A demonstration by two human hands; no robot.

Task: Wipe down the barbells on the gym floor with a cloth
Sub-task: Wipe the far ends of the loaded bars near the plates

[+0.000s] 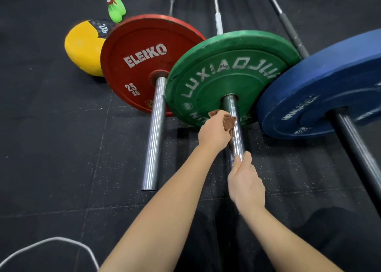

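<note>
Pressing crumpled brown cloth (229,123), shiny barbell sleeve (237,142)

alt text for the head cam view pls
A left hand holds a brown cloth against the bar of a green plate, while the right hand holds the bar's near end. A red plate and a blue plate, each on its own bar, flank it on the dark floor.

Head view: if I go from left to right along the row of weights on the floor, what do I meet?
Yellow weight → red plate → green plate → blue plate.
</note>
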